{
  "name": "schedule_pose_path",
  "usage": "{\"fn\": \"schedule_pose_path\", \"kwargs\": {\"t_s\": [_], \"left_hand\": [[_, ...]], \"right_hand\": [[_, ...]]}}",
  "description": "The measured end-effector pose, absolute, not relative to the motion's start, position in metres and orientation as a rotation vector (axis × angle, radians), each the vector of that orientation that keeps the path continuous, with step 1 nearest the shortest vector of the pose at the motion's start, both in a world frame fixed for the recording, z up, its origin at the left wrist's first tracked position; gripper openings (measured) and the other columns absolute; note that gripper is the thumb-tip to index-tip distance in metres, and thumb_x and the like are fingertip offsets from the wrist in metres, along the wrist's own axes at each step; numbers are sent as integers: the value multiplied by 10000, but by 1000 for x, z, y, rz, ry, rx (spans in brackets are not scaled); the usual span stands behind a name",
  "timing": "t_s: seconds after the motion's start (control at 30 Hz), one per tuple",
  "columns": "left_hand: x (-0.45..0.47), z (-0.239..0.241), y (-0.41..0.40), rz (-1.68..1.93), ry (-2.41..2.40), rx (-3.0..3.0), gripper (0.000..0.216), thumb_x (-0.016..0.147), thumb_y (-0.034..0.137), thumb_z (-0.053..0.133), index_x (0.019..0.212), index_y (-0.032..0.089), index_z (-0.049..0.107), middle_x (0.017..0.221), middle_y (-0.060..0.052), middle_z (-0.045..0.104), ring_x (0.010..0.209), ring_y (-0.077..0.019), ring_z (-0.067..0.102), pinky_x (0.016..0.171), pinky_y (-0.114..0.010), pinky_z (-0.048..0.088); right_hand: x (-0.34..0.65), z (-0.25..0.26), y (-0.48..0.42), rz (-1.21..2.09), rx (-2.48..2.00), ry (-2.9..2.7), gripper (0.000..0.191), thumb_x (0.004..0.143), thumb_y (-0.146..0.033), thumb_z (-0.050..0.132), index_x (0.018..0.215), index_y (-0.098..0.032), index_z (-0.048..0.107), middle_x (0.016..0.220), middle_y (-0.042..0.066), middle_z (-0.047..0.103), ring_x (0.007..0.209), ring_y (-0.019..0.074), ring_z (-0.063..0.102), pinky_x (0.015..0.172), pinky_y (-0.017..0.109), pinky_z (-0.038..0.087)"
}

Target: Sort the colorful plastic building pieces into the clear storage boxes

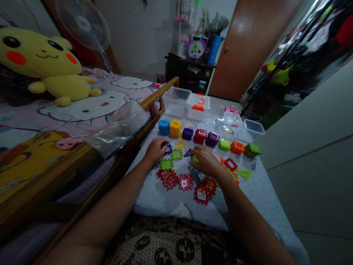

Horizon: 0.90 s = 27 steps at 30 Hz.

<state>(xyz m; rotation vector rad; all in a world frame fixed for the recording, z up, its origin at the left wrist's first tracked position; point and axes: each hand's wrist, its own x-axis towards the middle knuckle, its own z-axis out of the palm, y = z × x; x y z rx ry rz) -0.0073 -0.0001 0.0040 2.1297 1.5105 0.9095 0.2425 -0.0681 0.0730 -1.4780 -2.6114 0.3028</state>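
My left hand (156, 150) is at the left of the loose pieces, its fingers curled on the edge of a dark purple interlocking tile (168, 148). My right hand (205, 160) reaches over the middle of the pile, fingers closed on a light green piece (195, 159) that they partly cover. Between the hands lie a yellow triangle (180, 144), a green window tile (177, 154) and a small purple triangle (188, 152). Nearer me are a solid green tile (166, 164) and red window tiles (185, 182). Some pieces are hidden beneath my right hand.
A row of tile stacks sorted by colour, including a blue stack (164, 127) and an orange stack (237, 147), runs across the cloth-covered table (171, 200). Behind it stand clear plastic boxes (176, 101). A wooden bed rail (138, 121) borders the left side.
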Motion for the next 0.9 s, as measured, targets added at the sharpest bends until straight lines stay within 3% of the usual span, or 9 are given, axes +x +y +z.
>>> {"fn": "schedule_pose_path", "kwargs": {"t_s": [0.17, 0.33, 0.47, 0.7, 0.9], "left_hand": [[-7, 6, -2, 896, 1484, 2151, 192, 763, 172, 525, 864, 209, 684, 944, -56, 700, 962, -244, 625, 953, -405, 481], [-6, 4, -1, 893, 1471, 2162, 194, 764, 168, 525, 870, 197, 685, 942, -65, 697, 947, -246, 620, 936, -404, 480], [-6, 4, -1, 881, 1468, 2174, 189, 773, 180, 529, 881, 187, 683, 936, -69, 693, 932, -244, 617, 925, -404, 481], [-6, 4, -1, 880, 1474, 2155, 184, 769, 201, 545, 886, 197, 687, 917, -61, 680, 928, -241, 617, 918, -402, 493], [-5, 5, -1, 892, 1478, 2118, 187, 747, 193, 555, 871, 205, 694, 911, -56, 685, 920, -243, 616, 933, -418, 490]], "right_hand": [[201, 61, -52, 260, -1324, -2767, 219, 868, -196, 590, 1062, -139, 676, 1075, 129, 643, 995, 246, 540, 900, 353, 389], [192, 47, -46, 187, -1319, -2792, 200, 911, -134, 492, 921, -139, 691, 945, 124, 649, 919, 230, 543, 855, 337, 387], [202, 46, -48, 244, -1245, -2735, 147, 858, -106, 528, 858, -142, 670, 896, 101, 637, 894, 214, 534, 849, 316, 386], [223, 60, -54, 694, -1237, -2397, 169, 694, -59, 573, 822, -167, 598, 848, 17, 598, 794, 149, 534, 757, 258, 399], [233, 58, -56, 1194, -1302, -2249, 97, 709, -105, 558, 773, -171, 589, 712, -41, 567, 652, 103, 496, 625, 221, 373]]}}
